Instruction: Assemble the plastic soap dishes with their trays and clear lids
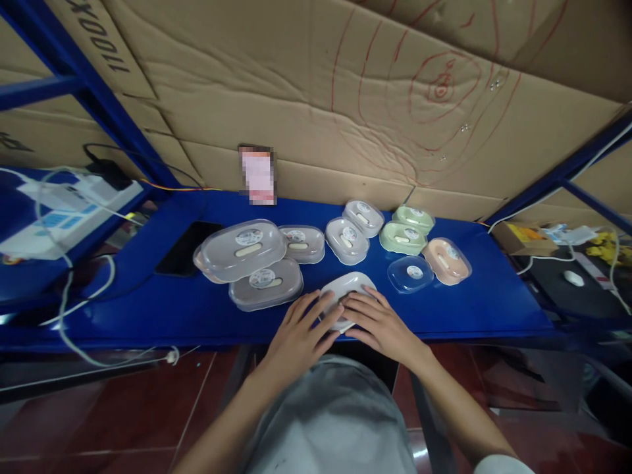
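A small white plastic box [356, 282], rounded at the corners, lies at the table's front edge under both hands. My left hand [302, 331] grips its left side, with the fingers reaching over it. From the right, my right hand [384, 327] holds the same box, and its fingertips meet the left ones near the middle. The fingers cover most of the box's inside. To the right lies a loose clear lid [409, 274] with a round sticker. Beside it stands a peach box [448, 261] under a clear lid.
Green lidded boxes [403, 237], light grey ones [347, 240] and a group of greyish boxes [265, 284] stand around. A large clear-lidded box [241, 250] rests on others at left, near a black phone [185, 249]. White cables [64, 322] hang over the left edge; cardboard [306, 99] walls the back.
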{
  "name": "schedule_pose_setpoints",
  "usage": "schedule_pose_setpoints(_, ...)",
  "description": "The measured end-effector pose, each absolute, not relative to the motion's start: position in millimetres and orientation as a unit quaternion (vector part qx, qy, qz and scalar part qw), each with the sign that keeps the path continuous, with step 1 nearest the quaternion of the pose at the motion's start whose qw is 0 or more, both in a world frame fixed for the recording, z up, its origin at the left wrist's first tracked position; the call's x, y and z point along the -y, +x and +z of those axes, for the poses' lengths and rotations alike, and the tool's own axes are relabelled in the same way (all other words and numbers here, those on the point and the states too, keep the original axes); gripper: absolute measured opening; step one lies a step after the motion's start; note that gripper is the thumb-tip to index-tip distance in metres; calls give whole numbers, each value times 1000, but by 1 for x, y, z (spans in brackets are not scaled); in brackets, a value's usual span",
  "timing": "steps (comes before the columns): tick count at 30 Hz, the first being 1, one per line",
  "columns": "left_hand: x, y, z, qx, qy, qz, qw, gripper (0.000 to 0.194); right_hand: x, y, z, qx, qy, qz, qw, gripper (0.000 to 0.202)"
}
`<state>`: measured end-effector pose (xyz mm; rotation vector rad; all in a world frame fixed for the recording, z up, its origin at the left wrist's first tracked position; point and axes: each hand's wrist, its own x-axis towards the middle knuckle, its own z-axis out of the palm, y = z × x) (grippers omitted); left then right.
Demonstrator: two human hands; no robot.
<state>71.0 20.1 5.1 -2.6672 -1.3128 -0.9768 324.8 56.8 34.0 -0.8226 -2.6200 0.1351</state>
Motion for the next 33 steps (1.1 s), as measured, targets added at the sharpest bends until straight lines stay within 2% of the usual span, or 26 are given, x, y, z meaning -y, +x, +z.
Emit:
schedule_pose_setpoints(5,-18,75,4,422,-852,-310,29,38,-50,325,27,935,-290,29,202,42)
schedule_pose_setpoints(9,-19,76,4,437,-838,-325,-14,35,-57,340,28,932,-307,28,189,47)
schedule_pose_setpoints(13,-20,73,3,490,-797,-347,-65,27,-75,388,25,835,-504,-31,219,51)
schedule_pose_setpoints(16,-20,72,2,504,-778,-356,-119,26,-78,419,19,767,-608,-40,203,66)
schedule_pose_setpoints(23,-22,68,10,498,-766,-353,-202,49,-66,423,19,804,-567,59,169,71)
schedule_pose_setpoints(29,-24,60,14,471,-761,-360,-265,60,-77,418,21,766,-559,100,302,48)
schedule_pose_setpoints(33,-25,59,12,468,-750,-376,-277,72,-65,396,25,785,-510,134,325,44)
